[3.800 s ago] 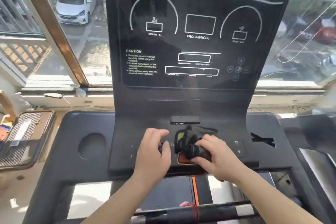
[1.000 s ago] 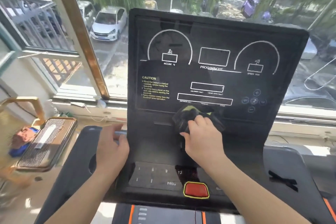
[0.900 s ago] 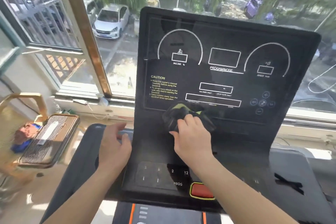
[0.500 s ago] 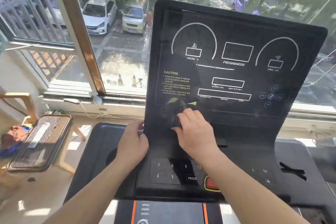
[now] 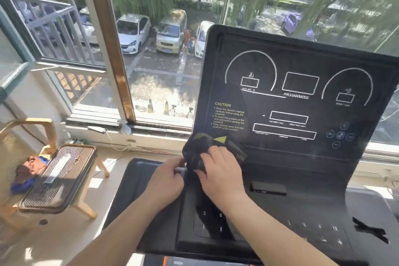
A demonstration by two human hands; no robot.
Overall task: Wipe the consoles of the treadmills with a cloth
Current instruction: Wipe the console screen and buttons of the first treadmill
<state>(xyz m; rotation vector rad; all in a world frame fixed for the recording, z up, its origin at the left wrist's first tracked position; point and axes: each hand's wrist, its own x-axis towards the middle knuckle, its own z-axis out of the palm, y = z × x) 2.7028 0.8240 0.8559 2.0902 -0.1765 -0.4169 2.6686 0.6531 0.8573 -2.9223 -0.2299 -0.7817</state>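
With the right hand point(image 5: 220, 173) clutching the cloth point(image 5: 197, 149) at the left edge of the console point(image 5: 302, 168), which the left hand point(image 5: 166, 181) grips, a leftward stroke could bump those fingers or slip off.

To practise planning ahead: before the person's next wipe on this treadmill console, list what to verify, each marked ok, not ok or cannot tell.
1. Right hand grips cloth: ok.
2. Cloth touches display panel, lower left corner: ok.
3. Left hand holds console at its left edge: ok.
4. Console free of loose things: not ok, small black object lies on it.
5. Upper panel clean: cannot tell.
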